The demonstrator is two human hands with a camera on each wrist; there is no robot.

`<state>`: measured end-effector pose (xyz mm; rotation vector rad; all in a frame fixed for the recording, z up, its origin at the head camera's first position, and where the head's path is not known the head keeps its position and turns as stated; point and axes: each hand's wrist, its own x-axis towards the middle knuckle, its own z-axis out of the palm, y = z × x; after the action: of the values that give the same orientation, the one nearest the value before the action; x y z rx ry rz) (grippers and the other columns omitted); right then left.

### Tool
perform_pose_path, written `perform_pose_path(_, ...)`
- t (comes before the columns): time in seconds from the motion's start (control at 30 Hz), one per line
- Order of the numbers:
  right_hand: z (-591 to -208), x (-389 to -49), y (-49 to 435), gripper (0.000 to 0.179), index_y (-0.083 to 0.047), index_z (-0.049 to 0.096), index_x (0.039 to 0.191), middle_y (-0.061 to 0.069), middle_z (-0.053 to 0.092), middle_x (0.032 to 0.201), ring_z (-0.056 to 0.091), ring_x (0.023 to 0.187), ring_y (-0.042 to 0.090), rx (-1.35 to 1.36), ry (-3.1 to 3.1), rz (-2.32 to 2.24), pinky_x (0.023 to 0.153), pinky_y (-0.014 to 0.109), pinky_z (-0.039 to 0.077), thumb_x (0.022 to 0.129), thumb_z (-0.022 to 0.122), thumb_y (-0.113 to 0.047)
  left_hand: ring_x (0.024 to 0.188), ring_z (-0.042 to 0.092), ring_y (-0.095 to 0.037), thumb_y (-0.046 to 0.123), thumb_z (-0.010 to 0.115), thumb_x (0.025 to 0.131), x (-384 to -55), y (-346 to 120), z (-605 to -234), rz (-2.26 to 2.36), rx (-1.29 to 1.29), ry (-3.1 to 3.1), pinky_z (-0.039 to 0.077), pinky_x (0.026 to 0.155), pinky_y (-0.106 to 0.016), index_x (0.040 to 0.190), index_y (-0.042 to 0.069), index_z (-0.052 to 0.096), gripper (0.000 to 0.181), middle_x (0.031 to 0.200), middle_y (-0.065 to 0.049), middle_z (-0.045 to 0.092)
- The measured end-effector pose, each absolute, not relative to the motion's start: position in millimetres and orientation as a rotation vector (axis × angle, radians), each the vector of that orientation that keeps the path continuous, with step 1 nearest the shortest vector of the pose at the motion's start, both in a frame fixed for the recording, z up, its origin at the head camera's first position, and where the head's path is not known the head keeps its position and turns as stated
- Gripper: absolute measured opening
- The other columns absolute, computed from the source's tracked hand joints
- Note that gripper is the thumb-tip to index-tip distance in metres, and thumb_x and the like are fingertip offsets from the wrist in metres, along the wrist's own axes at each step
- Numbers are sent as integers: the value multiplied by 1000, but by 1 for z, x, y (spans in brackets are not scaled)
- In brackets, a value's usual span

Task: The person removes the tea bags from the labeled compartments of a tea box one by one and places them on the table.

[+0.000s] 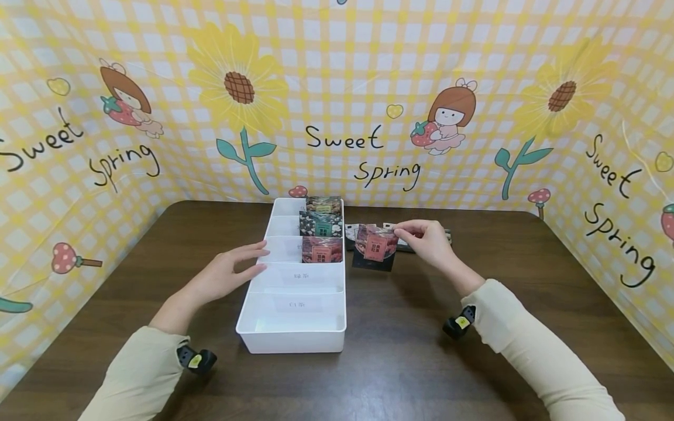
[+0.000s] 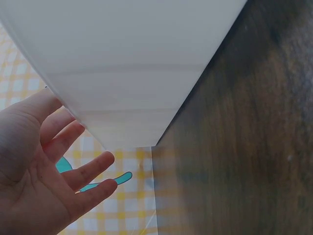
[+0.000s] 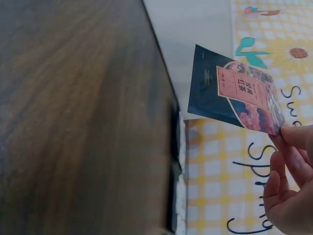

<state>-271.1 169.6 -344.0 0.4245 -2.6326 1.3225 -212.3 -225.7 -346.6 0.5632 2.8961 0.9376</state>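
Between thumb and fingers, my right hand [image 1: 429, 240] pinches a dark tea bag sachet [image 1: 375, 248] with a pink label by its upper corner. The sachet [image 3: 232, 93] hangs above the table, just right of a long white divided box [image 1: 292, 342]. My left hand [image 1: 223, 275] rests its fingertips on the box's left rim, fingers loosely extended. Inside the box, a red sachet [image 1: 322, 250] stands in the middle compartment, a green sachet [image 1: 320, 225] in the one behind, and a yellowish sachet [image 1: 323, 204] in the rearmost. The two front compartments show only paper labels.
More sachets [image 1: 408, 245] lie on the brown table [image 1: 400, 351] behind the held one, partly hidden by it and by my right hand. A yellow checked cloth [image 1: 337, 88] hangs around the table's back and sides. Each wrist wears a small black camera [image 1: 459, 321].
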Motion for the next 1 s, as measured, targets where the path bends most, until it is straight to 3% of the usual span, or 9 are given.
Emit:
perform_pose_path(0.17,-355,-276,168,20,-3,72,100,17,72,99,60,70,10,472,-2693,1327,59,19,47,90,62,-18,136,32,-42,34,54,94,-213,-226,-347,936,564,2896,30,107,-60,135,6,48,50,148,-17,37)
perform_pose_path(0.37,-366,-282,163,21,0,70,101,17,72,94,67,87,31,542,-2757,1365,68,22,51,90,61,-15,137,31,-40,32,54,94,-217,-227,-351,932,555,2895,29,109,-58,137,6,47,50,149,-16,36)
perform_pose_path(0.67,-374,-295,154,20,-3,72,100,15,72,100,67,93,24,500,-2867,1209,82,39,54,90,62,-17,137,32,-41,33,54,94,-217,-227,-352,936,564,2900,30,108,-59,135,5,48,50,148,-17,37)
perform_pose_path(1.0,-382,-309,145,18,-4,73,95,14,72,100,67,94,26,479,-2951,1078,83,39,54,89,63,-16,137,32,-40,33,54,94,-218,-228,-352,938,553,2894,29,108,-59,135,6,49,49,149,-16,36)
